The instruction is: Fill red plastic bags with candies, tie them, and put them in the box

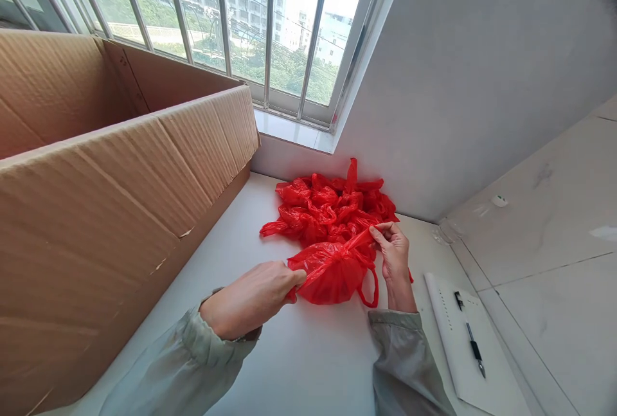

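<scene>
A thin red plastic bag point(332, 278) is stretched between my two hands above the white table. My left hand point(263, 290) is closed on the bag's left corner. On the other side, my right hand point(393, 252) pinches a twisted end of it between thumb and fingers. A loop of the bag hangs down just left of my right wrist. Behind it lies a heap of crumpled red plastic bags point(332, 200) against the wall. Whether anything is inside the held bag, I cannot tell.
A large open cardboard box point(120, 210) fills the left side. On the right lie a white notebook point(450, 339), a black pen point(475, 348) and its cap point(458, 301). A clear plastic bottle point(450, 229) is by the wall. Barred window point(241, 30) behind.
</scene>
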A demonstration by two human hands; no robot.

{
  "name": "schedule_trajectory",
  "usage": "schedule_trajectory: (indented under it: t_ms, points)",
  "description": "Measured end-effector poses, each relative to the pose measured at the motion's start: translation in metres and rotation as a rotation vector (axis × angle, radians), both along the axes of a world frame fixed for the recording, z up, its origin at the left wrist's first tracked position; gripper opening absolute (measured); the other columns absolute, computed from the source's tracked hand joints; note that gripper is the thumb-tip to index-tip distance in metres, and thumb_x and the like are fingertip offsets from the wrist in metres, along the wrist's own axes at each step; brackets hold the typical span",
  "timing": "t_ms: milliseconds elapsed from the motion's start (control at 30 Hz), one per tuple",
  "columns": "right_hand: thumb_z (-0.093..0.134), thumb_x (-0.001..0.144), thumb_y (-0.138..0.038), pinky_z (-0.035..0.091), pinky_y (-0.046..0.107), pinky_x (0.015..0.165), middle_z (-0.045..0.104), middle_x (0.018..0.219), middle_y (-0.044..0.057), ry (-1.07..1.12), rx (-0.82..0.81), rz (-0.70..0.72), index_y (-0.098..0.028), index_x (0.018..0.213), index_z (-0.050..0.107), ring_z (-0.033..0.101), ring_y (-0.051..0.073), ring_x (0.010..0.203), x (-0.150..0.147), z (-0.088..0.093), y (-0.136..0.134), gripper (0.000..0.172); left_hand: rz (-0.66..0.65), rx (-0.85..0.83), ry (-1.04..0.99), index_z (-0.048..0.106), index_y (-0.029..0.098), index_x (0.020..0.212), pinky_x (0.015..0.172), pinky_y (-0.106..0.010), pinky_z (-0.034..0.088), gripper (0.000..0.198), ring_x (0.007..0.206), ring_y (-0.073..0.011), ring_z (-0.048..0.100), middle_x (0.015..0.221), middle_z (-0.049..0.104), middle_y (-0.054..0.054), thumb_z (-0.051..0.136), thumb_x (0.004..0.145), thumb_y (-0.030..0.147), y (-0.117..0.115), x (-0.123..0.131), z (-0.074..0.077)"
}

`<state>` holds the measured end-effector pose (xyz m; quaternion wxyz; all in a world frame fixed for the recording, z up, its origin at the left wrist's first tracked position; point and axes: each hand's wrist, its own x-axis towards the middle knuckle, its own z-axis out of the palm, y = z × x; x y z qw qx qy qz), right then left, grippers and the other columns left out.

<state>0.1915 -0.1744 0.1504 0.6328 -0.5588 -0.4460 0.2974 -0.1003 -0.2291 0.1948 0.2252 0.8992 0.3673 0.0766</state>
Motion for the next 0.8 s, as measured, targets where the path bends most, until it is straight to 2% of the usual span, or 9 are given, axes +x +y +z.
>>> schedule_trajectory:
  t_ms: [67, 233, 500, 567, 633, 667, 733, 800]
  points:
    - [0.08, 0.06, -0.045, 0.045, 0.022, 0.048, 0.059, 0.062, -0.004, -0.036, -0.044, 0.029, -0.019, 0.072, 0.061, 0.051, 0.01, 0.053, 0.003, -0.001, -0.001, 0.035, 0.039, 0.022, 0.022, 0.028, 0.021, 0.068, 0.051, -0.028, 0.02, 0.026, 0.051, -0.0127, 0.028, 0.058, 0.033, 0.004, 0.043, 0.079, 0.003, -0.001, -0.001, 0.0]
    - [0.079, 0.063, -0.046, 0.046, 0.023, 0.055, 0.064, 0.07, 0.0, -0.144, -0.079, 0.051, -0.018, 0.078, 0.065, 0.055, 0.012, 0.062, 0.016, 0.009, -0.012, 0.035, 0.049, 0.056, 0.0, 0.036, 0.021, 0.075, 0.054, -0.027, 0.025, 0.021, 0.059, -0.0142, 0.044, 0.069, 0.049, 0.002, 0.048, 0.081, 0.005, -0.006, -0.004, 0.003]
    - [0.072, 0.069, -0.05, 0.048, 0.031, 0.066, 0.067, 0.077, 0.003, -0.35, -0.116, 0.047, -0.02, 0.08, 0.067, 0.058, 0.017, 0.069, 0.017, 0.018, -0.019, 0.033, 0.018, 0.02, 0.064, 0.036, 0.02, 0.071, 0.053, -0.028, 0.026, 0.022, 0.059, -0.0137, 0.047, 0.066, 0.051, 0.003, 0.043, 0.079, 0.002, -0.011, -0.005, 0.008]
    - [0.07, 0.071, -0.051, 0.048, 0.036, 0.074, 0.069, 0.085, 0.006, -0.441, -0.122, 0.017, -0.021, 0.083, 0.069, 0.06, 0.021, 0.074, 0.015, 0.026, -0.025, 0.032, 0.038, 0.012, 0.054, 0.038, 0.02, 0.074, 0.055, -0.027, 0.028, 0.02, 0.063, -0.0142, 0.05, 0.071, 0.054, 0.002, 0.044, 0.082, 0.003, -0.014, -0.007, 0.012]
    - [0.068, 0.073, -0.052, 0.047, 0.042, 0.085, 0.068, 0.102, 0.008, -0.612, -0.088, 0.02, -0.025, 0.091, 0.07, 0.062, 0.026, 0.09, 0.013, 0.034, -0.034, 0.032, 0.088, 0.023, 0.011, 0.041, 0.02, 0.077, 0.056, -0.027, 0.031, 0.017, 0.067, -0.015, 0.053, 0.076, 0.057, 0.001, 0.048, 0.086, 0.008, -0.022, -0.011, 0.019]
    - [0.066, 0.074, -0.053, 0.045, 0.044, 0.091, 0.066, 0.113, 0.007, -0.728, -0.048, 0.05, -0.029, 0.098, 0.07, 0.061, 0.028, 0.101, 0.012, 0.037, -0.04, 0.034, 0.125, 0.048, -0.015, 0.042, 0.02, 0.079, 0.057, -0.028, 0.032, 0.015, 0.067, -0.0154, 0.053, 0.078, 0.058, 0.001, 0.051, 0.087, 0.011, -0.027, -0.013, 0.024]
    - [0.069, 0.072, -0.052, 0.046, 0.044, 0.095, 0.062, 0.127, 0.003, -0.891, 0.008, 0.234, -0.039, 0.111, 0.067, 0.057, 0.03, 0.116, 0.008, 0.036, -0.047, 0.041, 0.202, 0.13, -0.049, 0.044, 0.021, 0.081, 0.057, -0.029, 0.035, 0.017, 0.067, -0.0162, 0.054, 0.08, 0.059, 0.001, 0.059, 0.087, 0.017, -0.04, -0.019, 0.036]
    - [0.075, 0.066, -0.047, 0.05, 0.044, 0.092, 0.062, 0.128, 0.002, -1.015, 0.052, 0.421, -0.048, 0.123, 0.06, 0.057, 0.031, 0.118, 0.001, 0.024, -0.049, 0.058, 0.257, 0.229, -0.044, 0.047, 0.02, 0.083, 0.059, -0.029, 0.04, 0.019, 0.07, -0.0176, 0.057, 0.084, 0.062, 0.0, 0.066, 0.085, 0.021, -0.052, -0.028, 0.049]
